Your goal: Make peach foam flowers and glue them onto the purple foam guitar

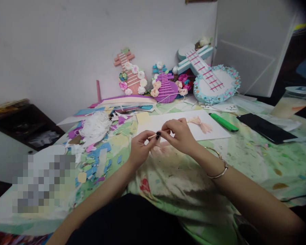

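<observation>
My left hand (139, 148) and my right hand (180, 135) meet over the near edge of a white board (165, 119). Between their pinched fingertips is a thin pale stick (152, 136), mostly covered by the fingers. A pale pink, thin piece (160, 150) hangs just below the fingertips; whether it is joined to the stick I cannot tell. To the right on the board lies a gathered peach-pink paper piece (203, 125) with a flared end. A yellow square of paper (143, 119) rests at the board's left end.
Decorated paper instruments, pink (129, 73), purple (165, 89) and light blue (210, 85), lean against the wall. A green cutter-like tool (223, 122) and a black phone (266, 128) lie right. White string (95, 126) and paper scraps (91, 166) cover the left side.
</observation>
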`<action>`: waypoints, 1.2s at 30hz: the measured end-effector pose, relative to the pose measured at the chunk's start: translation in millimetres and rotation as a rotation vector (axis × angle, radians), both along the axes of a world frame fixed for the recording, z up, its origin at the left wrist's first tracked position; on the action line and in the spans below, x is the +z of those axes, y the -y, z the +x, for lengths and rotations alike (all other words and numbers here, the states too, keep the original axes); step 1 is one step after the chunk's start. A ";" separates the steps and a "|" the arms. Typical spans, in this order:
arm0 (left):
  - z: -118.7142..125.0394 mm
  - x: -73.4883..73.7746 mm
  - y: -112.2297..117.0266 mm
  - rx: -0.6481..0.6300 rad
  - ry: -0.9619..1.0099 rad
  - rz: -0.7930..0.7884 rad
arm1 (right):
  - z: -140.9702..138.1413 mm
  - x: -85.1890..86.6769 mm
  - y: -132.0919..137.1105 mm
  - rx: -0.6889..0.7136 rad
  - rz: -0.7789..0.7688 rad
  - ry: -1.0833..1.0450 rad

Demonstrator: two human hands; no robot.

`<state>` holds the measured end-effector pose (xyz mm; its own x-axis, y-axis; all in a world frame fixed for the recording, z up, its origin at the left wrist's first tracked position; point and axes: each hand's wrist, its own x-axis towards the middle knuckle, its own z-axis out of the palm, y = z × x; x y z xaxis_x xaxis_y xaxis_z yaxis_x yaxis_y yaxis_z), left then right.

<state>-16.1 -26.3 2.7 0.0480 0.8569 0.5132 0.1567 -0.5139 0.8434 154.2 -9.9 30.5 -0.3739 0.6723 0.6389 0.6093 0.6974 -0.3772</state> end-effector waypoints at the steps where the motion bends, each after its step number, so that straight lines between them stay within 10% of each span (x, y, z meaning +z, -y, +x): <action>1: -0.1 -0.3 -0.1 0.008 -0.015 0.019 | 0.1 0.0 -0.2 0.002 -0.005 -0.003; 36: -1.0 6.0 4.6 0.071 -0.240 0.225 | 3.7 -4.2 -7.6 0.035 0.034 -0.010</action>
<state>-17.2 -30.9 8.6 0.1344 0.7293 0.6709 0.3797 -0.6632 0.6450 157.9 -2.3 26.3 -0.3900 0.6369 0.6650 0.5807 0.7306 -0.3592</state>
